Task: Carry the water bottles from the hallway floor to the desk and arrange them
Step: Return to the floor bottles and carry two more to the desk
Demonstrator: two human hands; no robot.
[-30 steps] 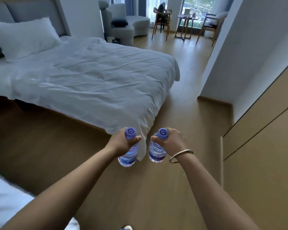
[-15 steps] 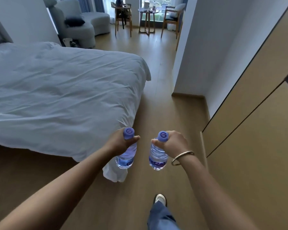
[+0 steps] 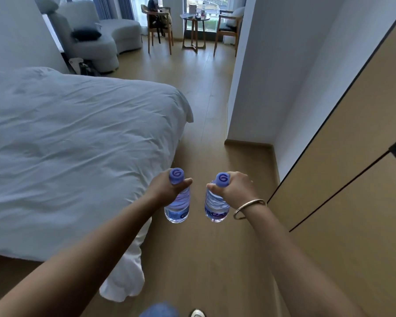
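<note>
one white bed (image 3: 73, 143) fills the left side. beside its corner the left hand (image 3: 167, 187) grasps one water bottle (image 3: 177, 208) at the neck, and the right hand (image 3: 234, 189), with one bangle (image 3: 248, 208), grasps a second bottle (image 3: 216, 210). both of the two hang upright, slightly apart, over the wooden floor (image 3: 204, 259), with two chairs (image 3: 158, 26) far ahead.

We are in a hotel-style bedroom. A wide bed with a rumpled white duvet (image 3: 78, 145) fills the left, on a light wooden plank floor (image 3: 204, 92). Far off, a curved pale grey upholstered sofa (image 3: 101, 37) and two wooden armchairs (image 3: 226, 26) flank a small round wooden side table (image 3: 194, 26) by the window. Tan flat-panelled wardrobe doors (image 3: 352, 156) line the right.
</note>
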